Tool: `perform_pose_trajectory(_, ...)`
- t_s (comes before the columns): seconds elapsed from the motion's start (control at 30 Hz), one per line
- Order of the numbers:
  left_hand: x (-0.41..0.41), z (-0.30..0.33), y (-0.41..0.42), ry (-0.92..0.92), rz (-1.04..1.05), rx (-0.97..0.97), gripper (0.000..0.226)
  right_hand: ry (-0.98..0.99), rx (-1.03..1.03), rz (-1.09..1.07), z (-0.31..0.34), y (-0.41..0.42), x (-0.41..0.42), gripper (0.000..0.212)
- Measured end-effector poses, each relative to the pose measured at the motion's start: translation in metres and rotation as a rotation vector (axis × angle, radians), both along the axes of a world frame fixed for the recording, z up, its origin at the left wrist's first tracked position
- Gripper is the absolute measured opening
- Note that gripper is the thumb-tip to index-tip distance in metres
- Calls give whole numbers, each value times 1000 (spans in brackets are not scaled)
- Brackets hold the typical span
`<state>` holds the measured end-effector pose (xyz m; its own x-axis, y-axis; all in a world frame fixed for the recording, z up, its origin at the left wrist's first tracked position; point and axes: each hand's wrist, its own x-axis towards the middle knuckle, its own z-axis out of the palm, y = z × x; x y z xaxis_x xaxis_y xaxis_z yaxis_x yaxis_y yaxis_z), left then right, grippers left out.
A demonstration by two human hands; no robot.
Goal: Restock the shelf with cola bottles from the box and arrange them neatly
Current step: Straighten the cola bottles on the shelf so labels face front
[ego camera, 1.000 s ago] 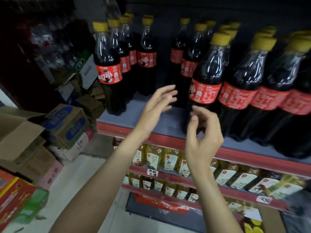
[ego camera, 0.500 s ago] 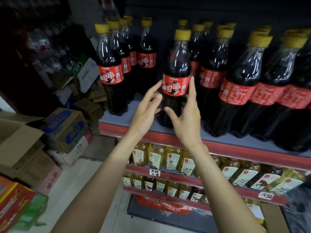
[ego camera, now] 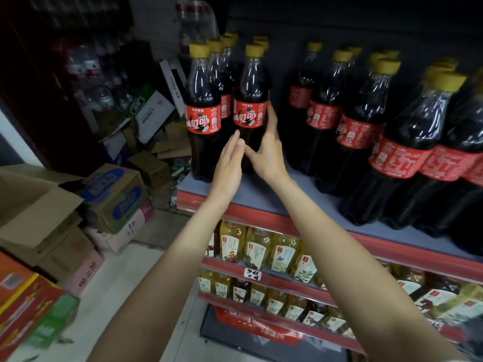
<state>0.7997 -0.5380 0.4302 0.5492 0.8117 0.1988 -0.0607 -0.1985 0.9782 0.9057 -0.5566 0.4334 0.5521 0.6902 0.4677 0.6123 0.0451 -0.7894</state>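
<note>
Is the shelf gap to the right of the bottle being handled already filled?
No. Bare grey shelf shows between the bottle the right hand touches and the next row.

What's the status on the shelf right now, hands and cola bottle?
Right hand flat against front cola bottle, fingers straight. Left hand open beside it. Bottle upright on shelf. Nothing in the way.

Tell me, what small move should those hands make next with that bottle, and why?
Probably let go and pull back. The cola bottle stands upright on the shelf, level with its left neighbour, label facing out. The right hand touches its side with straight fingers; the left hand is flat beside its base.
</note>
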Motion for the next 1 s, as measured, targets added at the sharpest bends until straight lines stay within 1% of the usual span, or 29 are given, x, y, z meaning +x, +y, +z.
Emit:
perform_pose_trajectory(0.2, 5, -1, 8, -39, -13, -40, 46, 2, 33, 17, -4, 14, 7, 94)
perform_pose_trajectory(0.33, 5, -3, 11, -37, -38, -43, 48, -18, -26, 45, -2, 3, 9, 91)
perform_pose_trajectory(0.4, 5, -1, 7, -33, -16, -19, 48, -32, -44, 12, 1, -15, 5, 82)
perform_pose_trajectory(0.47, 2, 3, -7, -82, 52, 68, 41, -43, 16, -31, 3, -46, -3, 63)
perform_pose_trajectory(0.53, 0, 8, -26, -186, 56, 198, 33, -107, 165, -121, 3, -87, -14, 43)
perform_pose_trajectory(0.57, 2, 10, -34, -228, -1, 233, 32, -148, 250, -199, 2, -108, -20, 35)
perform_pose_trajectory(0.6, 7, 12, -41, -246, -88, 232, 32, -190, 330, -293, -1, -127, -24, 30)
perform_pose_trajectory(0.67, 23, 17, -53, -193, -297, 173, 31, -277, 421, -523, -11, -153, -23, 25)
perform_pose_trajectory(0.73, 41, 22, -66, -78, -484, 95, 31, -295, 399, -741, -20, -167, -14, 32)
perform_pose_trajectory(0.8, 59, 24, -79, 9, -608, 26, 35, -235, 322, -831, -21, -174, -5, 49)
perform_pose_trajectory(0.9, 75, 27, -98, 61, -673, -69, 42, -172, 219, -837, -18, -178, 3, 75)
perform_pose_trajectory(1.0, 82, 24, -104, 61, -655, -84, 48, -196, 109, -881, -15, -177, 5, 98)
